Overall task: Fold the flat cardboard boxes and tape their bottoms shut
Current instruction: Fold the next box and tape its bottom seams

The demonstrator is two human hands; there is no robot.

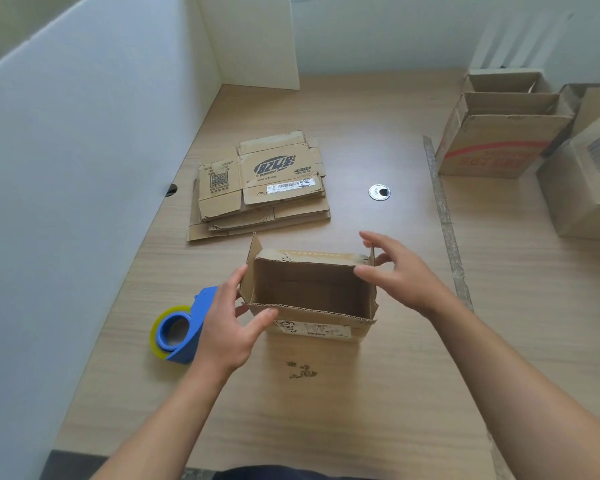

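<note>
Head camera view, looking down at a wooden tabletop with both of the person's bare forearms reaching forward. Between the hands stands a small cardboard box, opened into shape, its open side facing up and its short end flaps standing upright.

The left hand grips the box's left end, thumb on the near rim and fingers curled against the left flap. The right hand pinches the right end, thumb inside the wall and fingers behind the right flap, index finger raised.

Just left of the left hand, partly hidden by it, a blue tape dispenser with a clear roll lies on the tabletop. Beyond the left hand lies a stack of flat boxes. Beyond the right hand is a round metal cable hole, and far to that hand's right stand several assembled boxes. A white partition rises left of the left hand.
</note>
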